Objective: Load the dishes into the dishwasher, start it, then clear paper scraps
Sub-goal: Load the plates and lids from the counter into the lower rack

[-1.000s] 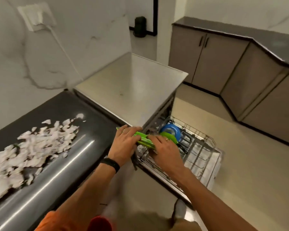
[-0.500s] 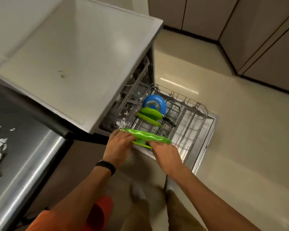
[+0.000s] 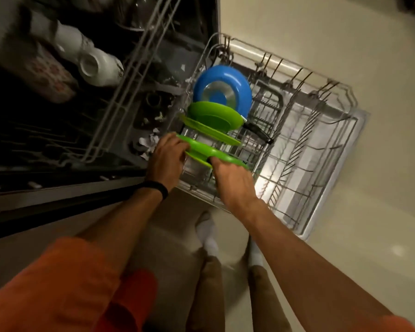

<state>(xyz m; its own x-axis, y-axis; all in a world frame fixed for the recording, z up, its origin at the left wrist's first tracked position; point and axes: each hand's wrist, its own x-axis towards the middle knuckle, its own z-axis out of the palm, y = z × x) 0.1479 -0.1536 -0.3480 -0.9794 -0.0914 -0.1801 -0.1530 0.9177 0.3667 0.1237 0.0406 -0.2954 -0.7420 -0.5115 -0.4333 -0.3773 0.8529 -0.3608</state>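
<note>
Plate (image 3: 199, 146) tilted near upright, low over the rack (image 3: 321, 75), just behind it the slotted green plates (image 3: 213, 115). Your left hand (image 3: 165, 156) grips its left rim, your right hand (image 3: 228, 178) its right, fingers (image 3: 177, 144) curled. Long axis runs hand to hand; the free slot looks straight below.

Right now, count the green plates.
3: rear green plate racked beside the blue dish, middle green plate next; front green plate in left hand and right hand. Others may hide.
</note>
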